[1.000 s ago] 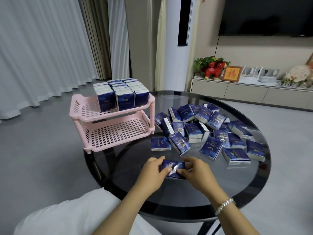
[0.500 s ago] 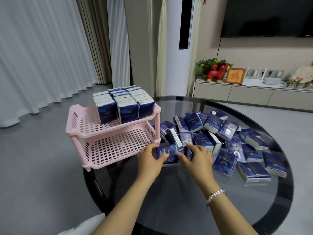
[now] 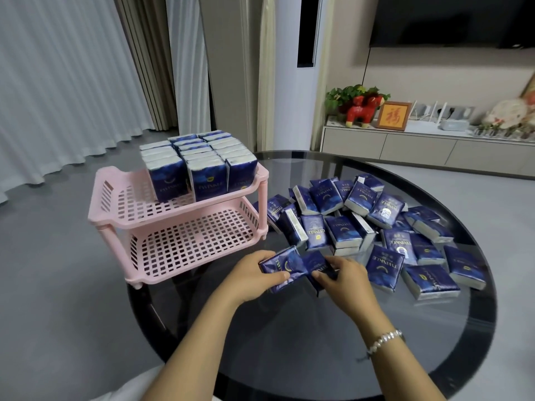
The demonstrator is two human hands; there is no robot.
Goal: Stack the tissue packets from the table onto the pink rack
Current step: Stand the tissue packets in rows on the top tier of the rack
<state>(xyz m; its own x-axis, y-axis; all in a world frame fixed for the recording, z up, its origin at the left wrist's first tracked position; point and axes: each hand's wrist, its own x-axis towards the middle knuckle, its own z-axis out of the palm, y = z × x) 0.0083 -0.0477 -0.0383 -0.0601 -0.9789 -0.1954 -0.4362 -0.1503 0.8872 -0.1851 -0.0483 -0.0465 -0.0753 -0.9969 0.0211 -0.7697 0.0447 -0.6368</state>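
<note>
Beside the pink rack (image 3: 179, 224), both hands now pinch tissue packets, carried rackward from the near bench (image 3: 289, 342) edge: left hand (image 3: 249, 277) pinching one packet (image 3: 282, 267), right hand (image 3: 343, 280) pinching another (image 3: 318, 266).

"TWINKLE" in pale capitals on dark blue plastic-wrapped tissue packets: on front-row packets standing on pink rack top shelf (image 3: 206, 186), on loose packets on round dark glass table (image 3: 384, 264). Red Chinese character on gold-ground framed picture (image 3: 393, 116) on white sideboard.
</note>
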